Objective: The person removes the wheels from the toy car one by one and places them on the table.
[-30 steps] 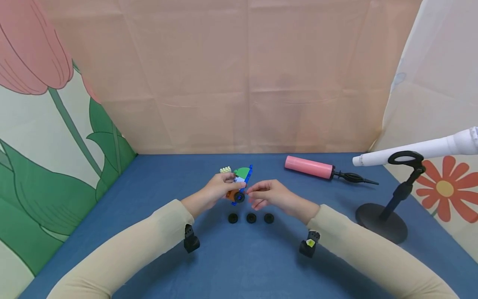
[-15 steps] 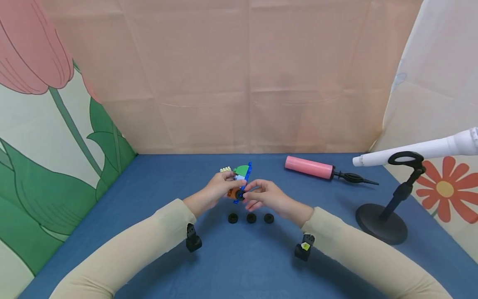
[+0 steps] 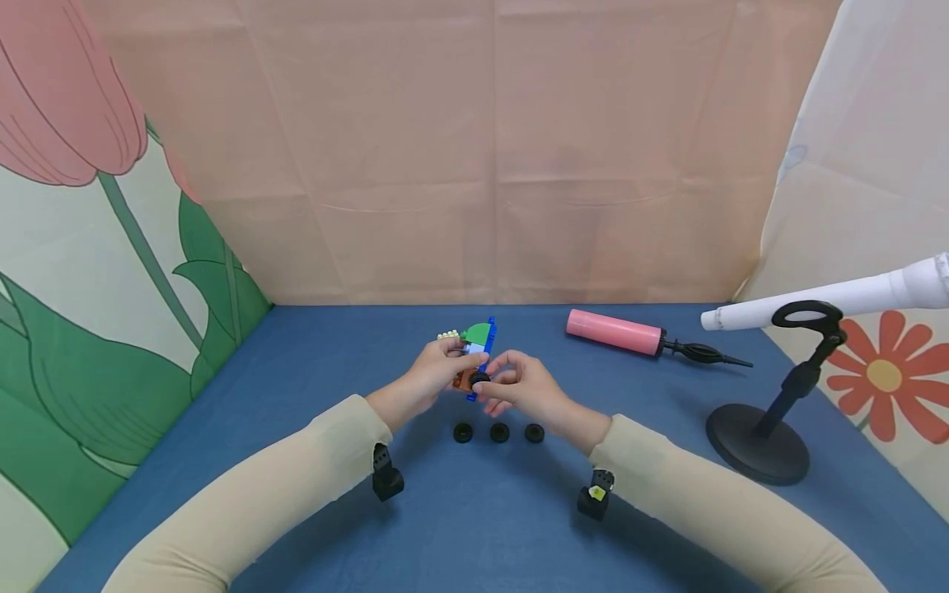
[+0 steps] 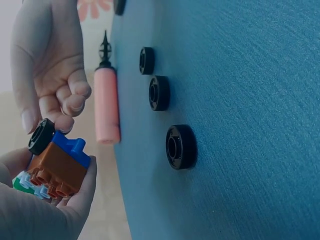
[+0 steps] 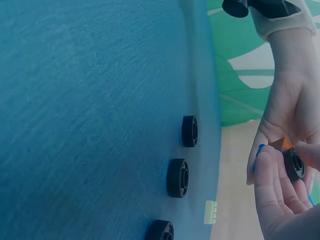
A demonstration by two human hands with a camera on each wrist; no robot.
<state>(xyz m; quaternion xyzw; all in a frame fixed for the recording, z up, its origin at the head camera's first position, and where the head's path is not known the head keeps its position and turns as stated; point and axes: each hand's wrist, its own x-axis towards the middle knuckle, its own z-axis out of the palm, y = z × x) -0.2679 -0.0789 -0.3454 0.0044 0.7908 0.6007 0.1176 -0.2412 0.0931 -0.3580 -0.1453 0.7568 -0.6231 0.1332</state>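
My left hand [image 3: 421, 380] grips a building-block vehicle above the table, with a green block [image 3: 477, 333], a brown block [image 4: 60, 167] and a blue base [image 4: 71, 147]. At the brown block's side is a black toy wheel [image 4: 42, 136]. Thumb and fingers of my right hand [image 3: 535, 390] pinch this wheel [image 5: 294, 164] against the vehicle; whether it sits fully on its axle cannot be seen. Below the hands, three loose black wheels stand in a row on the table: a left wheel [image 3: 463, 432], a middle wheel [image 3: 499, 432] and a right wheel [image 3: 534, 433].
A pale yellow-green block [image 5: 210, 212] lies on the blue table [image 3: 489, 527] behind the left hand. To the right are a pink hand pump [image 3: 614, 329] and a black stand [image 3: 758, 445] near a white roll [image 3: 823, 295].
My right hand has moved left to the vehicle and now holds the wheel on its side. The vehicle has tilted and risen slightly in my left hand. The loose wheels have stayed put.
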